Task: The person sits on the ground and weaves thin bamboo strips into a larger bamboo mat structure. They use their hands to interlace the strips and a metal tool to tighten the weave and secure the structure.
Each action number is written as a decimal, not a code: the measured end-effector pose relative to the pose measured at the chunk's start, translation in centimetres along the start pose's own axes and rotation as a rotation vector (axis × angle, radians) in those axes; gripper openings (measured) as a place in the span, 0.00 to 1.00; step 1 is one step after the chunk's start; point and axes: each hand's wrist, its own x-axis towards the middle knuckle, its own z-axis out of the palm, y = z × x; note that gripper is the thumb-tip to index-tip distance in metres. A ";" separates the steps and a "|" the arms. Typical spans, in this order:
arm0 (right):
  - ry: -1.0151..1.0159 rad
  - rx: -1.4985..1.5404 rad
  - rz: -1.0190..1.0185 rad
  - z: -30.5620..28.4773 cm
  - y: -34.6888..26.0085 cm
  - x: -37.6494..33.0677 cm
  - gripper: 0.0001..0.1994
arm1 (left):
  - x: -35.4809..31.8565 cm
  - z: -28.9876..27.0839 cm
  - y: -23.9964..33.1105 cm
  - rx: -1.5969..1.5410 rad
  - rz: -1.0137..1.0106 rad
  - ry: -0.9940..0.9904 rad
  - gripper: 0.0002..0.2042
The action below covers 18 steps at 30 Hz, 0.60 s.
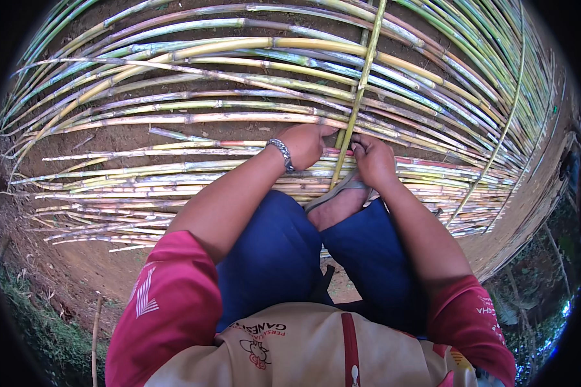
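Long jointed cane stalks (193, 118) lie side by side across the ground, yellow, green and purplish. A straight yellow-green cross stick (365, 71) runs over them, away from me. At its left side, my left hand (305, 146), with a chain bracelet on the wrist, has its fingers curled at a stalk; their tips are partly hidden. Just right of the cross stick, my right hand (376, 161) is closed, thumb and fingers pinched together near the crossing. What lies in that pinch is too small to make out.
My sandalled foot (343, 198) stands on the near stalks, just below my right hand. More thin cross sticks (511, 116) lie over the canes at the right. Bare soil (77, 267) borders the near left, with grass (32, 329) beyond and an upright stick (97, 335).
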 end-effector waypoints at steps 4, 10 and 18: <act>-0.080 0.072 0.071 0.2 0.7 0.6 0.15 | 0.1 0.2 -0.2 -0.034 0.047 0.032 0.19; -0.248 0.121 0.084 -0.7 0.8 1.4 0.15 | 0.0 -0.2 -0.2 -0.059 0.047 -0.006 0.20; -0.213 0.002 0.218 0.0 -0.3 1.3 0.17 | 0.0 -0.2 -0.3 -0.071 0.074 0.012 0.20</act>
